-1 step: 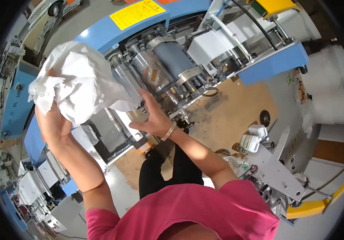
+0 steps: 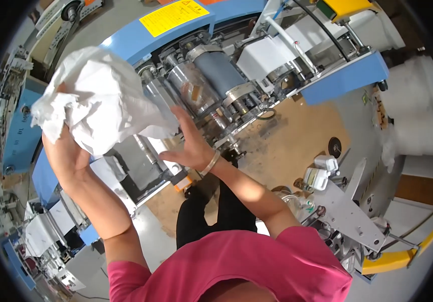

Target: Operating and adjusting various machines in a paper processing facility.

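Observation:
A large crumpled sheet of thin white material, paper or cloth, (image 2: pixel 106 95) is held up on the left, in front of the machine. My left hand (image 2: pixel 73 158) is beneath and behind it; the folds hide most of the fingers, which appear closed on the sheet. My right hand (image 2: pixel 194 148), with a pale band on the wrist, is beside the sheet's lower right corner. Its thumb and fingers are spread and hold nothing; I cannot tell whether they touch the sheet. Just past the right fingertips lie the machine's metal rollers, one of them a clear-covered cylinder (image 2: pixel 194 88).
A blue machine frame (image 2: pixel 126 38) with a yellow label (image 2: pixel 174 17) runs across the back. A dark grey roller (image 2: pixel 219 73) is mounted in it. To the right are white bottles (image 2: pixel 317 177), a metal plate arm (image 2: pixel 347 216) and large white rolls (image 2: pixel 415 105). Brown board (image 2: pixel 297 133) covers the floor.
The white sheet and my left hand have shifted slightly up and left. My right hand has moved slightly up and left too, with its fingers still spread.

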`<state>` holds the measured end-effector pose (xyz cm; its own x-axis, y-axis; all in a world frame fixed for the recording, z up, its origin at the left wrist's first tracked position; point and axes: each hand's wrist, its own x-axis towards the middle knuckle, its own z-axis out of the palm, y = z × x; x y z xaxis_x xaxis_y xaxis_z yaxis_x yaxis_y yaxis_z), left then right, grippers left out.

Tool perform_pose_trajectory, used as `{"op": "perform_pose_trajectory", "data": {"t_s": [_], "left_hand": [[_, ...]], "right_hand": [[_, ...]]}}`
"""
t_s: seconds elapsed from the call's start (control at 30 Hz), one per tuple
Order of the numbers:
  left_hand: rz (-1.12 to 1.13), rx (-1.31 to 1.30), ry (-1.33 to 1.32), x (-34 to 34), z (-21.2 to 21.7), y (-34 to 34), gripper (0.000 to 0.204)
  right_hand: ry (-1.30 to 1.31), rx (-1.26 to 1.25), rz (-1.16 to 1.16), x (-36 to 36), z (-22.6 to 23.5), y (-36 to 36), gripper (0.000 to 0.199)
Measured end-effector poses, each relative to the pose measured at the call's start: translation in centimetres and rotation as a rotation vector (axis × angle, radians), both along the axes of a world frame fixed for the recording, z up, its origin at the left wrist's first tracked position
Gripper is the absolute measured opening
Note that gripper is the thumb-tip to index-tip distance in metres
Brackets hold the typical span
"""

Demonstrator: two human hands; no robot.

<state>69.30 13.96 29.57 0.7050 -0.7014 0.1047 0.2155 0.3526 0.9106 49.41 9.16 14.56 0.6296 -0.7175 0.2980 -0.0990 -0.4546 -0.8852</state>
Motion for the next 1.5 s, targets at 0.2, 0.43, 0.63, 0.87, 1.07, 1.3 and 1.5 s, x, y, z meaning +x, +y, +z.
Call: {"op": "perform_pose_trajectory", "data": {"t_s": [0.2, 0.43, 0.63, 0.87, 1.07, 1.3, 1.5], "left_hand": [[-0.18, 0.001, 0.02, -0.8, 6.0, 0.5, 0.035], [-0.21, 0.103, -0.122, -1.4, 7.1, 0.1, 0.037], [0.146, 0.247, -0.236, -4.3, 8.2, -0.5, 0.038], [-0.294, -0.078, 0.121, -2.3, 7.0, 1.5, 0.053], [0.031, 0.48, 0.021, -1.0, -3.1, 1.8, 0.047], [-0.158, 0.828, 0.146, -6.6, -6.1, -1.3, 0.036], [-0.762, 1.416, -0.611, -1.2, -20.0, -4.1, 0.04]], "right_hand": [[-0.254, -0.148, -0.07, 5.1, 5.8, 1.5, 0.088], [-0.382, -0.029, -0.199, 7.4, 9.0, 2.0, 0.079], [-0.437, -0.056, -0.273, 9.0, 10.7, 1.7, 0.073], [-0.569, 0.494, -0.045, 6.7, 11.6, 1.1, 0.041], [-0.513, 0.488, 0.146, 4.5, 8.7, 3.5, 0.035], [-0.456, 0.007, 0.243, 3.0, 2.0, 11.4, 0.029], [-0.552, 0.564, 0.539, 1.2, 0.3, 14.5, 0.042]]}}
